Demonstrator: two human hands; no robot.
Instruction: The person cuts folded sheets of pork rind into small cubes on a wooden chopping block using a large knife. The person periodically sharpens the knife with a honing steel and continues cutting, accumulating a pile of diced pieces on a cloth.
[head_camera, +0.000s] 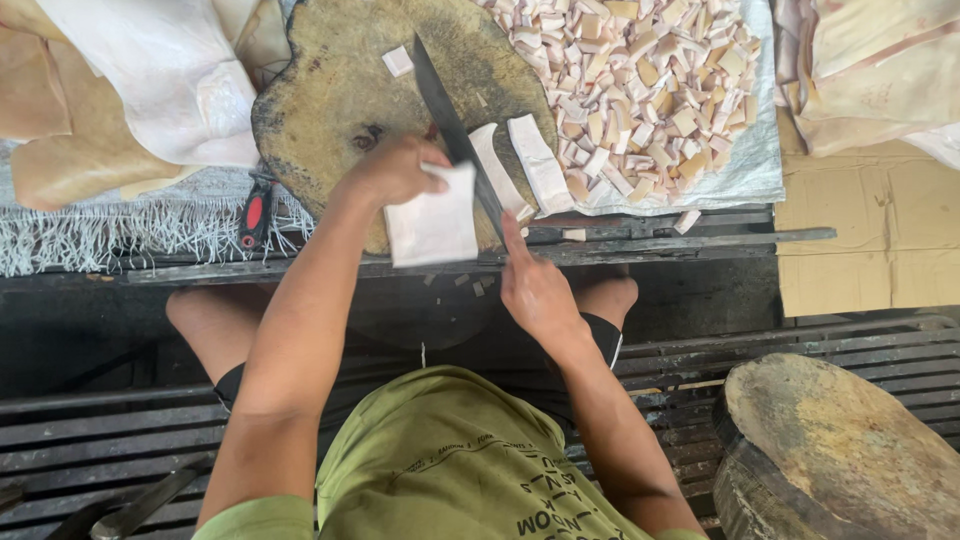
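Dark slatted wooden platform (120, 420) runs across the lower field; the person sits on it, knees under a raised plank edge (650, 243). On that edge rests a round, worn wooden chopping block (330, 90), stained dark around its rim.

Left hand (395, 168): fingers curled around the upper edge of a pale, flat, roughly square slab (433, 225), pinning it against the near part of the block. Slab hangs partly over the block's near rim.

Right hand (535, 290): closed around the handle of a long dark knife (450, 120); handle itself hidden inside the fist. Blade points away from the person, lying diagonally across the block, its edge just beside the right side of the slab.

Right of the blade: two cut pale strips (520, 165) side by side on the block, touching each other. One small square piece (397, 61) sits alone farther up the block, left of the blade tip.

Beyond the block, upper right: a heap of small cut pieces (640, 80), pink-white and tan, on a white woven sheet (750, 170).

Upper left: large pale sheets (130, 80) draped in folds. A red-and-black handled tool (255, 215) lies just left of the block. Second round block (840, 450) at lower right, well apart from both hands.
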